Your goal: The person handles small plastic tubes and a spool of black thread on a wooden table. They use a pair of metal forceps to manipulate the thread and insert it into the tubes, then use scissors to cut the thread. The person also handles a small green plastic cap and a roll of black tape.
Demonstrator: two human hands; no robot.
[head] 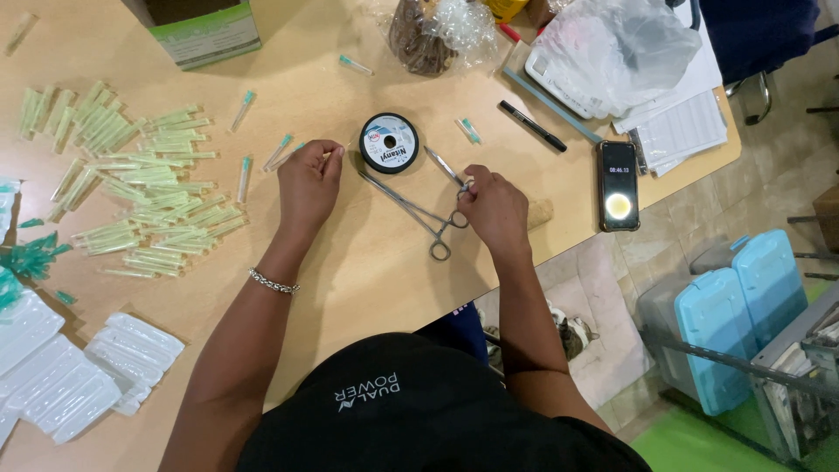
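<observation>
A: What is the left hand [308, 183] doing?

B: Its thumb and forefinger are pressed together, pinching a tiny pale piece [329, 155] just left of the round black spool of thin line [389, 142]. What exactly the piece is, I cannot tell; it is too small.

A: And the right hand [494, 208]?

B: Its fingers are curled and closed on the handle end of a slim silver metal tool [443, 166], whose tip points up towards the spool. Just beside that hand, a pair of long silver metal scissor-handled forceps [418, 214] lies flat on the pale wooden table [367, 280], the finger rings nearest the person.

A: What lies around them?

B: Left of the left hand, a loose heap of pale green capped needles [140, 192] is spread over the table, with a few teal-tipped ones [244, 177] scattered nearer the hand. Clear plastic blister trays [83, 371] sit at the lower left corner. To the right, well apart from the hands, are a black marker pen [532, 126] and a black smartphone with a lit screen [618, 184].
</observation>
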